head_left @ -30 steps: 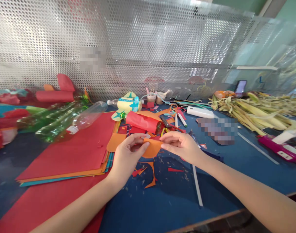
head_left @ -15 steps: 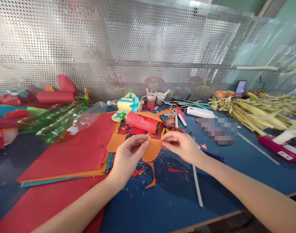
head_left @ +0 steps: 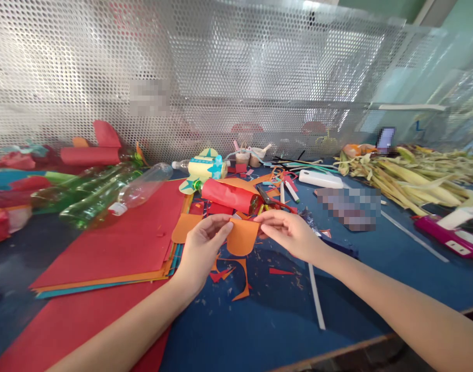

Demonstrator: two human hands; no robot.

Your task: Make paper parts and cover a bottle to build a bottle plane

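Observation:
An orange paper piece (head_left: 243, 237) with a rounded lower edge hangs between my hands. My left hand (head_left: 205, 245) pinches its upper left corner between thumb and fingers. At the upper right corner, my right hand (head_left: 288, 232) has its thumb and fingertips closed on the edge. Just beyond them lies a bottle wrapped in red paper (head_left: 228, 196) with a green cap. A second orange piece (head_left: 185, 227) rests left of my left hand, partly on the stacked red sheets (head_left: 112, 248).
Green bottles (head_left: 100, 196) and a clear bottle (head_left: 143, 187) lie at the left. Paper scraps (head_left: 242, 279), a white strip (head_left: 316, 297) and a marker (head_left: 292, 191) are on the blue table (head_left: 275, 336). Dried husks (head_left: 414, 178) and a magenta power strip (head_left: 449, 237) occupy the right.
The orange piece now faces the camera more squarely, with its top edge more level and more of it showing. My left fingertips have shifted slightly left.

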